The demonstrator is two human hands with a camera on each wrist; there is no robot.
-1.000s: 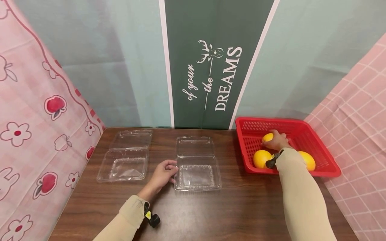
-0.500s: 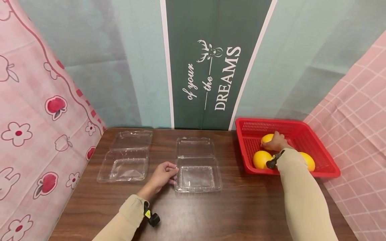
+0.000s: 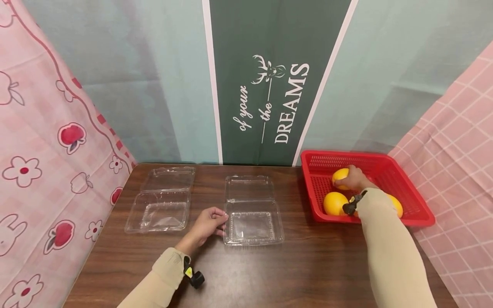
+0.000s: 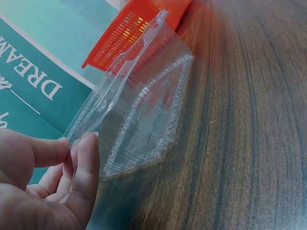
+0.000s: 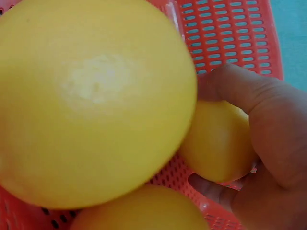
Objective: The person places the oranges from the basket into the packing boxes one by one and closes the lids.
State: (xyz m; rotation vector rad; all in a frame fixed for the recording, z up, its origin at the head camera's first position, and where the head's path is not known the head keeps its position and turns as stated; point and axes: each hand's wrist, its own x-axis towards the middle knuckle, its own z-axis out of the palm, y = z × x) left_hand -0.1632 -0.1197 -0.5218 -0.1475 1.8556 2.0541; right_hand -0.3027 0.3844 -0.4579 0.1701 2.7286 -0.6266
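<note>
In the basket's back-left part, my right hand (image 3: 353,179) grips an orange (image 3: 340,177), a yellow fruit, with thumb and fingers around its sides. The right wrist view shows this orange (image 5: 218,141) partly behind a nearer, larger-looking orange (image 5: 96,100). Two more oranges lie toward the basket's front, one at the left (image 3: 334,203) and one partly behind the sleeve (image 3: 396,207). At mid-table, thumb and forefinger of my left hand (image 3: 209,223) pinch the left rim of a clear plastic clamshell container (image 3: 252,226). Its lid (image 3: 249,188) is folded back.
A second clear clamshell container (image 3: 163,214) stands with its lid raised at the left of the brown wooden table (image 3: 254,278). The red slotted plastic basket (image 3: 417,205) occupies the right side. Printed curtains (image 3: 154,85) hang right behind and beside the table.
My right hand has shifted slightly left with its fingers around the orange, and more of that fruit shows. The left hand keeps its pinch on the container's rim.
</note>
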